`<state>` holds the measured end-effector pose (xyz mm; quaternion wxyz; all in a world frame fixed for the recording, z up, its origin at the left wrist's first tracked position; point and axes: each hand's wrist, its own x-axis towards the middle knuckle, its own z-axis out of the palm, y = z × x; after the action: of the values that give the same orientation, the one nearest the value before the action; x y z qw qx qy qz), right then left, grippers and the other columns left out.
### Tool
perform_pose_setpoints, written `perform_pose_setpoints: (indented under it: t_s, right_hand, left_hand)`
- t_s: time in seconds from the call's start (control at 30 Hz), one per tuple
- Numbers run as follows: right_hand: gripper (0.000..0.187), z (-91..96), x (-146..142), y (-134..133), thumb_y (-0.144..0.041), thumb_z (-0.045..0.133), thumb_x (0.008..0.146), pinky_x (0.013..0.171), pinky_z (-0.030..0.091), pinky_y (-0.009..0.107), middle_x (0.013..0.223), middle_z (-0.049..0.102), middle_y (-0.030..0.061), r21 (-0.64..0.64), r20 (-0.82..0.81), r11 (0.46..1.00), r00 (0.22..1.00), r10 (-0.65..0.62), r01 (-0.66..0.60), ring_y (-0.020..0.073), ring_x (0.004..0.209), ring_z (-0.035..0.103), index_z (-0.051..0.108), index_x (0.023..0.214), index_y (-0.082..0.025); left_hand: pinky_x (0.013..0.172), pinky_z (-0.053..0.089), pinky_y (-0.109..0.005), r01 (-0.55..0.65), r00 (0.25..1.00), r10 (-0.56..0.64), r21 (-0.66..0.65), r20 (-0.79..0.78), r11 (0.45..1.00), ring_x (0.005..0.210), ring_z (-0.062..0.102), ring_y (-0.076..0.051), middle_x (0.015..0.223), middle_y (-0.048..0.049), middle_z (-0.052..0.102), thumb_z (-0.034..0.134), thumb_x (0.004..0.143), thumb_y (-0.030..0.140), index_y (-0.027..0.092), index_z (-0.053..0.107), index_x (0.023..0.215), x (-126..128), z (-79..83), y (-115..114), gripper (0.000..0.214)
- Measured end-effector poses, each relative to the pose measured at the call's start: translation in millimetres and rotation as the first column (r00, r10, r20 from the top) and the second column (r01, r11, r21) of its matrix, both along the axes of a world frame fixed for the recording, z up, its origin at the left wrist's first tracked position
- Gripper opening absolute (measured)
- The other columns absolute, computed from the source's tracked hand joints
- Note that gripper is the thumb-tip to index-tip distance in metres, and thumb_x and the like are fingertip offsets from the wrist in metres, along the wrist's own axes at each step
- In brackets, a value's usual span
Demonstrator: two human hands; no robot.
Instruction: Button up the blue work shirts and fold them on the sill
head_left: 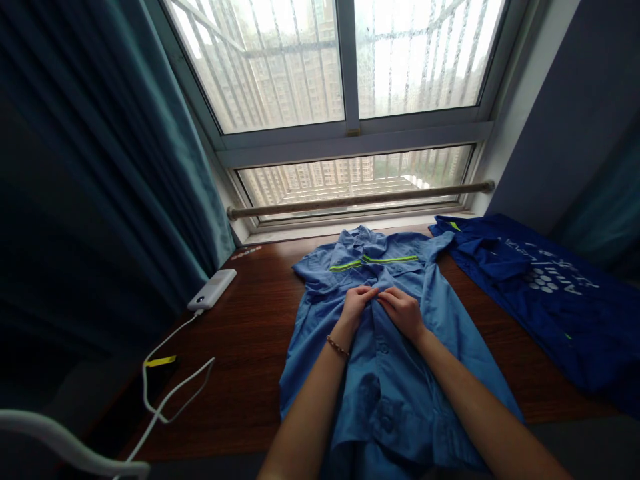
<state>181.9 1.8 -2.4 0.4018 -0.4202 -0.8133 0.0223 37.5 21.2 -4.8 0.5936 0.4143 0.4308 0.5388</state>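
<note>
A light blue button-up work shirt (455,327) with yellow-green stripes across the chest lies front up on the wooden table, its collar toward the window. At the middle of its front, my left hand (359,301) pinches the placket edge. My right hand (401,311) pinches the same spot from the other side, fingertips meeting those of the left. Whatever button is between the fingers is hidden. Lower on the placket, a button (383,348) shows below the hands. A beaded bracelet (338,345) circles my left wrist.
A dark blue garment (530,280) with white print lies at the right. On the left are a white power bank (213,289), its white cable (150,347) and a yellow-and-black object (161,362). The window rail (360,200) and teal curtain (165,147) border the wooden table (245,307).
</note>
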Motion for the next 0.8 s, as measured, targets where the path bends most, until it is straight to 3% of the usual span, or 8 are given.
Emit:
perform_pose_setpoints:
  t_s: [0.1,0.27,0.57,0.7,0.8]
  right_hand:
    - [0.022,-0.2,0.4,-0.6,-0.026,0.043,0.087,0.069,0.043,0.026,0.086,0.061,0.0035,0.033,-0.035,0.999,0.999,0.004,-0.003,0.0146,0.076,0.056,0.063,0.095,-0.024]
    - [0.023,2.6,-1.4,-1.7,-0.026,0.043,0.087,0.07,0.043,0.026,0.085,0.06,0.0039,0.045,-0.067,0.999,0.998,0.002,0.001,0.0145,0.076,0.055,0.065,0.091,-0.023]
    - [0.02,4.4,-7.0,-1.0,-0.027,0.045,0.086,0.069,0.042,0.026,0.079,0.058,0.0029,-0.07,-0.125,0.998,0.992,-0.004,-0.004,0.0148,0.073,0.054,0.063,0.081,-0.021]
    - [0.015,1.9,-7.9,-0.7,-0.028,0.048,0.084,0.068,0.043,0.027,0.079,0.056,0.003,-0.115,-0.229,0.993,0.973,-0.041,0.015,0.0152,0.071,0.054,0.06,0.079,-0.021]
    - [0.018,1.7,-7.1,0.1,-0.031,0.053,0.08,0.065,0.044,0.029,0.084,0.056,0.0038,-0.128,-0.328,0.99,0.939,-0.104,0.064,0.015,0.066,0.052,0.057,0.093,-0.02]
  left_hand:
    - [0.054,0.035,-0.022,0.068,0.988,-0.056,-0.079,0.141,0.995,0.051,0.048,-0.008,0.057,0.0001,0.057,0.074,0.055,0.034,0.01,0.064,0.066,0.9,1.6,-2.7,0.028]
    - [0.05,0.034,-0.021,0.127,0.966,-0.091,-0.136,0.244,0.982,0.048,0.048,-0.007,0.057,-0.0009,0.058,0.075,0.055,0.031,0.009,0.063,0.067,0.4,2.0,-1.8,0.028]
    - [0.054,0.039,-0.023,0.143,0.921,-0.064,-0.18,0.384,0.973,0.053,0.053,-0.01,0.063,-0.0043,0.061,0.073,0.059,0.019,0.008,0.063,0.072,-0.4,-0.7,-0.4,0.02]
    - [0.056,0.04,-0.024,0.227,0.924,-0.15,-0.189,0.351,0.956,0.053,0.053,-0.01,0.063,-0.0041,0.061,0.07,0.064,0.023,0.01,0.063,0.071,-4.5,3.3,-0.6,0.017]
    - [0.062,0.041,-0.026,0.256,0.941,-0.205,-0.171,0.269,0.951,0.059,0.055,-0.011,0.07,-0.006,0.063,0.066,0.069,0.03,0.01,0.064,0.073,-9.1,8.2,-1.3,0.021]
